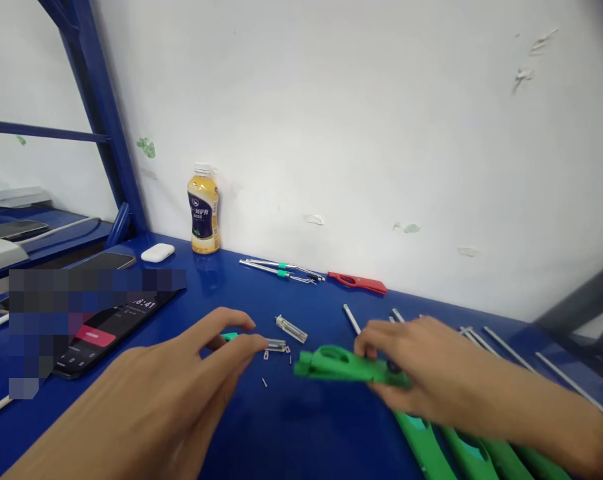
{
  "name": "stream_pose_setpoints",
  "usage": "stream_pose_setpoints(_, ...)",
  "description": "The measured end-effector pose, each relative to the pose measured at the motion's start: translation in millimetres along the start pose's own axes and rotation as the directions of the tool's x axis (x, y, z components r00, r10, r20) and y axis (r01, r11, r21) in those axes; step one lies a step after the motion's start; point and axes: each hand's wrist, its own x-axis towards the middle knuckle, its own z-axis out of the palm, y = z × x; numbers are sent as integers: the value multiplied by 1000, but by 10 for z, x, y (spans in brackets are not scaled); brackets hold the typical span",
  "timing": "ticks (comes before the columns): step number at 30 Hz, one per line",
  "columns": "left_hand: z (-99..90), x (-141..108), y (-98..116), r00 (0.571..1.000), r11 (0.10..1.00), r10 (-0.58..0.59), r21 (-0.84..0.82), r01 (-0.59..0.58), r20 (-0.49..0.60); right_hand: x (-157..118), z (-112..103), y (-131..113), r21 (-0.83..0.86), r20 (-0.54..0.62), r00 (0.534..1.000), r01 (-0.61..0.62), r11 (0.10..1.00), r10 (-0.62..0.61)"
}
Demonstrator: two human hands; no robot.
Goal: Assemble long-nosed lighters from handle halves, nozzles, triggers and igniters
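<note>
My right hand [406, 360] is wrapped round a green plastic lighter casing [336, 363], held above the blue table. At left centre, my left hand [206, 373] has its thumb and index finger bent close beside a small clear cartridge [276, 345]; whether the fingertips touch it is hidden. Another clear cartridge [292, 329] lies just behind, between the hands. Small metal bits [264, 382] are scattered near it. Under my right forearm, several green casings [426, 447] lie side by side.
Metal rods with green parts [281, 270] and a red casing [358, 283] lie near the wall. A yellow bottle [204, 210], white earphone case [158, 253] and phone [116, 327] are at the left. Thin metal tubes [508, 348] lie right.
</note>
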Motion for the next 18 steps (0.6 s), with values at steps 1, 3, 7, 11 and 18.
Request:
stream_pose_setpoints(1,-18,35,-8,1000,1000,17,5,-17,17,-27,57,-139,-6,12,999,33,999,-33)
stream_pose_setpoints(3,-35,97,-21,1000,1000,13,7,-13,28,-36,166,-353,-20,41,995,87,996,-86)
stream_pose_setpoints(7,-46,180,-10,997,999,31,-32,-29,68,19,277,-489,24,71,991,112,993,-114)
stream_pose_setpoints(11,-69,233,45,996,999,43,-25,-41,76,19,223,-376,176,57,994,80,981,-91)
stream_pose_setpoints(18,-24,311,-6,993,993,9,116,-23,120,119,8,190,96,11,942,-334,938,335)
